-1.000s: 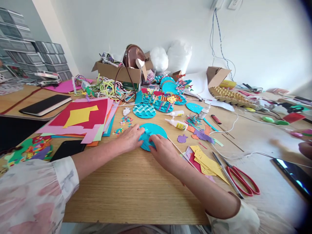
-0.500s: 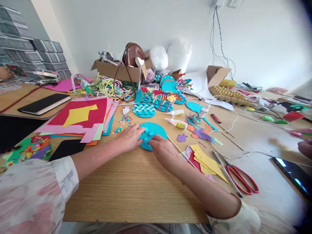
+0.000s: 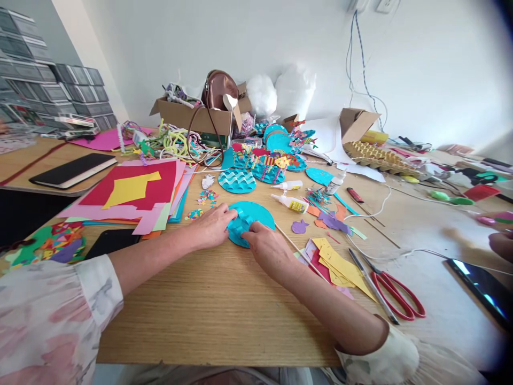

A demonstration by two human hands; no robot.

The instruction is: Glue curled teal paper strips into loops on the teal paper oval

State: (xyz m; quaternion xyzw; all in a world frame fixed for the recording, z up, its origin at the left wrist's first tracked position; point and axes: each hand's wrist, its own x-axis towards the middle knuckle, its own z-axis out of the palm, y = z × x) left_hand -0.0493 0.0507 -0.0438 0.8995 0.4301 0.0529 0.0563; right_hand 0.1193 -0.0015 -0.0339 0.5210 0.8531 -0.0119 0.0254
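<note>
the left hand [image 3: 213,225] and the right hand [image 3: 270,246] meet over a round blue disc [image 3: 262,211] that lies on the tabletop [image 3: 216,315], its far right part bare beyond the fingers. a folded blue strip [image 3: 245,218] sits on the disc between the two sets of fingers. the left fingers are bent, their tips at the disc's left edge beside the strip; the right fingers are curled close together at its near end. whether either hand pinches the strip or only presses it, i cannot tell.

just left of the left fingers lie two small heaps of coloured paper bits [image 3: 207,199], and farther left is a stack of coloured sheets [image 3: 167,182] with a black phone [image 3: 110,244] on its near side. straight beyond the fingers is a wavy blue disc [image 3: 236,183] with pale waves across it. beyond the right fingers and to their right, a glue bottle [image 3: 292,203] lies on its side. a thin stick [image 3: 296,247] slants away from the disc's right side, past the right fingers. to the right of these are a purple cutout [image 3: 298,228], yellow paper pieces [image 3: 344,267], a pen [image 3: 374,289] and red-handled scissors [image 3: 396,297], the last well apart from the fingers.
</note>
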